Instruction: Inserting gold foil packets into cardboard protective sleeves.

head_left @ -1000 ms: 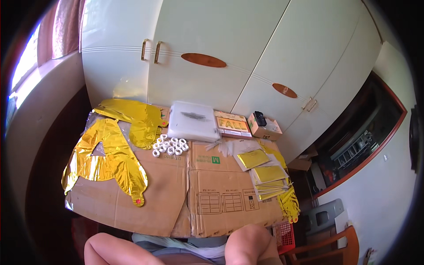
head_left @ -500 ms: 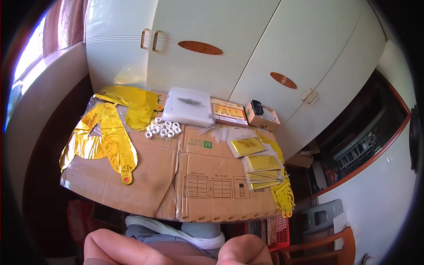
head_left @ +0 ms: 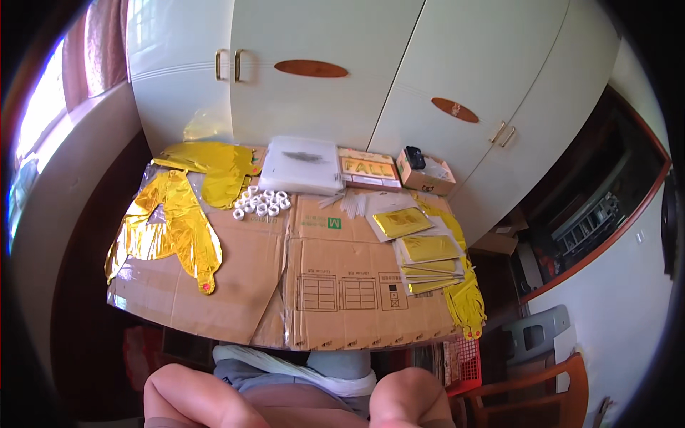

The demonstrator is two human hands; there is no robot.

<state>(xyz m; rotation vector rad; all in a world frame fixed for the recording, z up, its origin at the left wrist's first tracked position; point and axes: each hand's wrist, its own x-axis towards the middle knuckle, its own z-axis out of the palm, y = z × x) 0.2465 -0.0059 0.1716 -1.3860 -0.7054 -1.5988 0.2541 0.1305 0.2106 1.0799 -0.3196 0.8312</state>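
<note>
Neither of my hands shows; only my bent bare limbs (head_left: 196,392) enter at the lower edge, and they hold nothing visible. Before me, a flat gold foil balloon (head_left: 165,232), shaped like a letter, lies on the left of the cardboard. Behind it rests more yellow foil (head_left: 225,171). Small white rolls (head_left: 262,209) sit in a cluster near the middle. To the right, clear sleeves with folded gold foil (head_left: 430,248) overlap in a pile, beside yellow foil strips (head_left: 467,303). Thin clear straws (head_left: 353,205) lie behind the pile.
Flattened cardboard (head_left: 214,307) covers the table. Along its back stand a stack of clear plastic bags (head_left: 300,175), a printed box (head_left: 368,170) and an open carton (head_left: 435,178) holding a black object. White cabinets rise behind. A wooden chair (head_left: 571,385) and red basket (head_left: 467,367) are at lower right.
The view has shifted slightly, so the table sits a little differently in the picture. The things on it look unmoved, and my hands stay out of sight.
</note>
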